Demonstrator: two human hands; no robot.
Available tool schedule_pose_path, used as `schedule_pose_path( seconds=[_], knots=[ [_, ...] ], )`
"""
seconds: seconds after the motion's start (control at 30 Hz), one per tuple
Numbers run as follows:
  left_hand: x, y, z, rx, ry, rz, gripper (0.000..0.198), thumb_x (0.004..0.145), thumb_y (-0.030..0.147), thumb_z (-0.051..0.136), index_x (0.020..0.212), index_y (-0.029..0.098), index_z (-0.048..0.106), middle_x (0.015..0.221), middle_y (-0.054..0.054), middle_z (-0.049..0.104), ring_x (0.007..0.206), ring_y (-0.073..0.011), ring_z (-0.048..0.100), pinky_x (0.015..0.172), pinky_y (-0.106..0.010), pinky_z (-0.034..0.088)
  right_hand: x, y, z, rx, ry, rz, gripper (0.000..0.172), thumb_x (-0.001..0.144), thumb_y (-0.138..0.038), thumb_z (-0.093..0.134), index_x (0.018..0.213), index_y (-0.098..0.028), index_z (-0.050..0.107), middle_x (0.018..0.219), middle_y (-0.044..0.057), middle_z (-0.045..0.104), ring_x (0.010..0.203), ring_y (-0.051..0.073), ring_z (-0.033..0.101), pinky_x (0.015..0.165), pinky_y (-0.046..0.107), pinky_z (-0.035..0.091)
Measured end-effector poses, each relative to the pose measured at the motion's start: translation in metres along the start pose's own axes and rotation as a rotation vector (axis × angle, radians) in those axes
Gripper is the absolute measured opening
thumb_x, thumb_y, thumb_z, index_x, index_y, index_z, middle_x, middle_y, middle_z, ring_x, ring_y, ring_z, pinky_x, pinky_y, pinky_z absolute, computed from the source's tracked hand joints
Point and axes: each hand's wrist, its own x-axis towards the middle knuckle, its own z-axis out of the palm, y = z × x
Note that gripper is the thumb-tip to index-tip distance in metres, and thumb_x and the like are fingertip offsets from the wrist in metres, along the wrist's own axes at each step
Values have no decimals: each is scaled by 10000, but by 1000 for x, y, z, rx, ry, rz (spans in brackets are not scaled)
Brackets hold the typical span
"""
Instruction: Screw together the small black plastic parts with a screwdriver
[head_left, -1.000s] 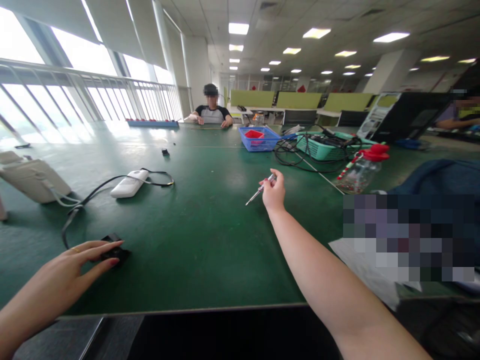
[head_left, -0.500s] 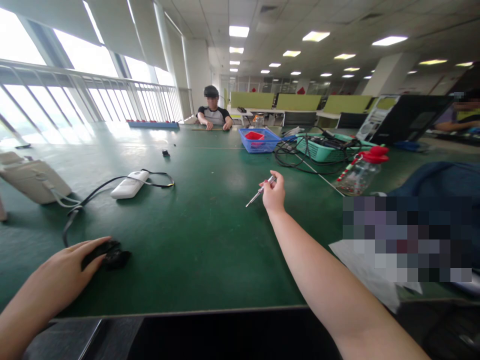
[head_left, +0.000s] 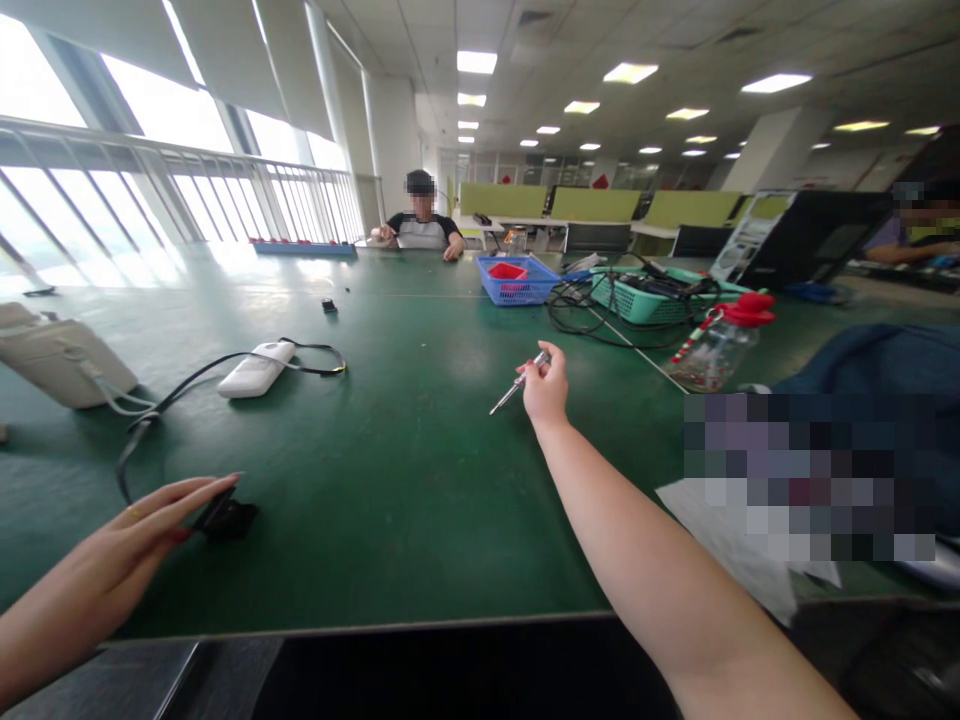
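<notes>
My right hand (head_left: 545,388) is closed around a slim silver screwdriver (head_left: 510,392), whose tip points down and left above the green table (head_left: 390,500). At the front left, my left hand (head_left: 142,535) grips a small black object (head_left: 226,518) between outstretched fingers and thumb. The fingers hide part of that object, and its exact kind cannot be made out. Behind my left hand, a white power bank-like device (head_left: 257,370) lies with a black cable looped over it.
A beige case (head_left: 67,350) stands at the left, and a small black piece (head_left: 329,306) lies farther back. Blue (head_left: 517,285) and green (head_left: 637,300) baskets with cables, a red-capped bottle (head_left: 720,345) and a dark blue bag (head_left: 885,365) are on the right. A person (head_left: 421,220) sits opposite.
My left hand has changed its hold: its fingers are straighter and it tilts the black object's edge up. My right hand and the screwdriver stay put. The person opposite has raised one hand.
</notes>
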Motion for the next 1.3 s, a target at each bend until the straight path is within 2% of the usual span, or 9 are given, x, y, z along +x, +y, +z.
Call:
schedule_pose_path(
  seconds=[0.07,0.2,0.37,0.53,0.8,1.0,1.17,1.3],
  knots=[
    [-1,-1,2,-9,-59,13,533,914,352,384,1372,621,341,1445,166,483,1252,-220,561,1075,-383,448,0,-1,0,5,5,0,400,808,-250,503,1207,-224,505,714,-23,669,559,152,626,613,304,503],
    [2,5,1,9,-49,41,546,903,357,402,1354,655,327,1425,170,505,1233,-230,572,1080,-436,442,0,0,0,-3,5,7,404,809,-253,504,1212,-220,503,718,-17,671,568,157,630,610,305,503],
    [6,22,-4,21,-75,133,545,889,343,410,1345,638,367,1395,165,544,1238,-231,564,1099,-455,421,1,2,0,-1,4,-7,409,805,-254,509,1213,-220,503,712,-23,672,570,156,632,621,308,502],
    [10,31,-6,64,-117,141,539,891,325,421,1359,590,397,1386,145,559,1242,-221,559,1111,-439,412,0,1,0,-4,3,1,406,806,-260,505,1210,-220,505,710,-26,671,559,153,629,624,310,505],
    [14,30,-5,87,-140,148,441,896,354,428,1290,514,546,1366,139,584,1268,-206,555,1129,-389,394,0,2,1,-2,5,-3,403,804,-259,504,1205,-223,504,706,-24,669,561,153,623,616,304,496],
    [18,26,-7,102,-144,150,447,902,367,413,1322,434,553,1358,100,600,1232,-188,585,1083,-327,440,0,0,0,-11,5,6,406,806,-254,500,1211,-218,504,716,-18,670,566,154,623,622,305,499],
    [17,22,-5,117,-163,162,430,910,369,409,1302,404,583,1387,89,577,1292,-186,531,1129,-344,386,-1,-2,0,-2,-8,16,407,811,-254,496,1216,-217,499,722,-16,668,560,150,620,601,294,500],
    [18,27,-8,68,-162,117,432,896,374,431,1298,402,588,1365,71,601,1263,-218,555,1113,-390,412,-1,-1,0,-7,-3,13,404,810,-252,498,1213,-220,501,717,-25,666,553,142,619,609,293,501]
  ],
)
